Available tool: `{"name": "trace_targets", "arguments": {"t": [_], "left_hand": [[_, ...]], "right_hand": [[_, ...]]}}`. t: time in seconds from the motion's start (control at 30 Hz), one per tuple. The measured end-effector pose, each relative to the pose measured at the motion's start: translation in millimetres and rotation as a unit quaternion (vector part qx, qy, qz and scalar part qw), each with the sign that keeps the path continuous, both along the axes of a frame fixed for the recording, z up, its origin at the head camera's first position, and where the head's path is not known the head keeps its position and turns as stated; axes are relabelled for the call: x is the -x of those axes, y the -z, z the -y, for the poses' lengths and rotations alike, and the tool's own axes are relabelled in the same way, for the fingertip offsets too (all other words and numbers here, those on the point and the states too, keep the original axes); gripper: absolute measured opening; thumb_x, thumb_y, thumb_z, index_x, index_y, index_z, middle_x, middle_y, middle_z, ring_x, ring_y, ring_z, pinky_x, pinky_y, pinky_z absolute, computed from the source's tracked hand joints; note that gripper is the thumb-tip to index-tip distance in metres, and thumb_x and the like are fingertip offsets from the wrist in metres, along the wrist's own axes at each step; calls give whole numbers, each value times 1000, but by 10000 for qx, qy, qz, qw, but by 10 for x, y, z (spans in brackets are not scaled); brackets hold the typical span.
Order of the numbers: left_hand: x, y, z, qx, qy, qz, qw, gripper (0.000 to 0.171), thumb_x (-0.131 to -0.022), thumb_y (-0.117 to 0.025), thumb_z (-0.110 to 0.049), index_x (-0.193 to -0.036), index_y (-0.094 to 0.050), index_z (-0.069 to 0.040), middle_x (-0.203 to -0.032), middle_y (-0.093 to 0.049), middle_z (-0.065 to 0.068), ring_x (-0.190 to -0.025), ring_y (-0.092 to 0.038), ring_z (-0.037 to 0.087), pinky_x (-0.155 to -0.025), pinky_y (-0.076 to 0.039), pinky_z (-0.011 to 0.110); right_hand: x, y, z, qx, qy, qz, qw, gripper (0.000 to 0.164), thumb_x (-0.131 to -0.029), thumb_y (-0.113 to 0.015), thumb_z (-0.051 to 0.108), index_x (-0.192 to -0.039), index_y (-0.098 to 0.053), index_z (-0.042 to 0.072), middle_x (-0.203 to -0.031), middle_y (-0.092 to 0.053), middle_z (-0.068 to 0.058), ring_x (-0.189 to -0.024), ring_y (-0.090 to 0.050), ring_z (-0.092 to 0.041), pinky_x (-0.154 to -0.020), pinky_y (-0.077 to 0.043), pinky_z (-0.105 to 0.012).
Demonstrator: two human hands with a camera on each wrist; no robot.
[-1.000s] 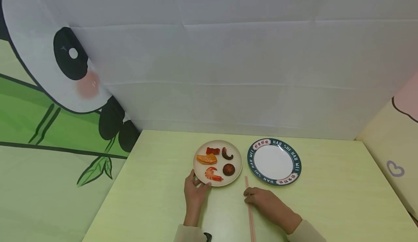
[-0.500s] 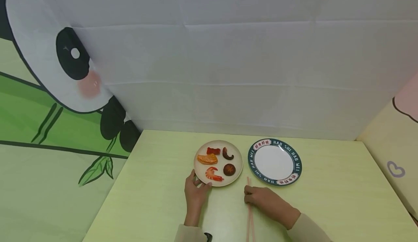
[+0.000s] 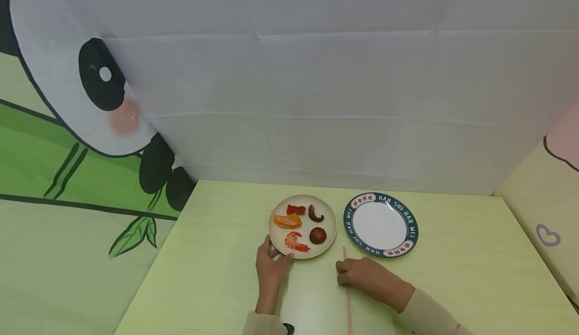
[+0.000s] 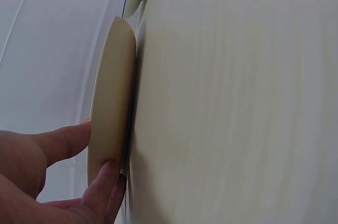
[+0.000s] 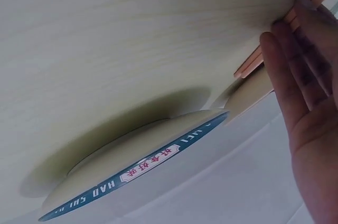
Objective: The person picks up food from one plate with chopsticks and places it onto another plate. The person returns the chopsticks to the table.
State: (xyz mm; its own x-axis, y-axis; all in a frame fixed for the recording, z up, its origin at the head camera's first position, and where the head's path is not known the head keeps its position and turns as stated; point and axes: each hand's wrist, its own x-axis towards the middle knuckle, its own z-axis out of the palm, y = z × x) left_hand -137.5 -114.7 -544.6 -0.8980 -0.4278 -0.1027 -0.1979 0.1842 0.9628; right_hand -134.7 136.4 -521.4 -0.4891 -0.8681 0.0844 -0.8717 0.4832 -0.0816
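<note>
My left hand [image 3: 271,269] grips the near left rim of a beige plate [image 3: 332,219], thumb and fingers spread along its edge. On that plate lie a shrimp [image 3: 296,243], a shiitake mushroom cap [image 3: 317,235], a dark curved piece [image 3: 314,214], an orange-yellow piece [image 3: 287,221] and a red piece [image 3: 295,209]. My right hand [image 3: 373,281] pinches a pair of pink chopsticks [image 3: 348,310]. Side by side in the right wrist view, the chopsticks [image 5: 251,64] run along the tabletop, partly hidden by the fingers [image 5: 280,76].
A white plate [image 3: 348,219] with a dark green lettered rim is at the back, right of the beige one. Both stand on a pale yellow table [image 3: 217,264]. Behind rises a grey-white cloth backdrop [image 3: 334,99]; a printed panel [image 3: 68,254] borders the left side.
The chopsticks' near ends fanned apart half a second ago and now line up together. My right hand has shifted slightly left with them. The left hand and both plates stay put.
</note>
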Motion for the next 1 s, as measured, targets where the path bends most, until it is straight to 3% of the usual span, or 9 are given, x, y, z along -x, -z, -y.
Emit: {"name": "trace_targets", "arguments": {"t": [0.33, 0.63, 1.0], "left_hand": [[-13, 10, 0, 56, -30, -55, 10000, 81, -67, -76, 5, -137, -36, 7, -129, -45, 21, -97, -55, 29, -76, -51, 35], [-26, 20, 6, 105, -27, -44, 9999, 80, -67, -77, 4, -137, -36, 7, -131, -44, 22, -98, -55, 29, -76, -51, 35], [-30, 2, 13, 133, -10, -131, 9998, 80, -67, -77, 2, -137, -37, 7, -131, -45, 22, -98, -57, 29, -75, -50, 36]], "right_hand": [[60, 62, -46, 292, -440, -159, 9985, 9, -83, -63, 25, -87, -70, 30, -91, -48, 15, -76, -45, 0, -58, -38, -10], [60, 101, -33, 34, -770, -418, 9961, 20, -77, -68, 14, -85, -64, 32, -91, -43, 14, -74, -40, -2, -51, -29, -10], [6, 158, -43, -10, -706, -614, 9956, 22, -80, -65, 11, -95, -59, 26, -95, -46, 12, -79, -43, -2, -56, -39, -11]]}}
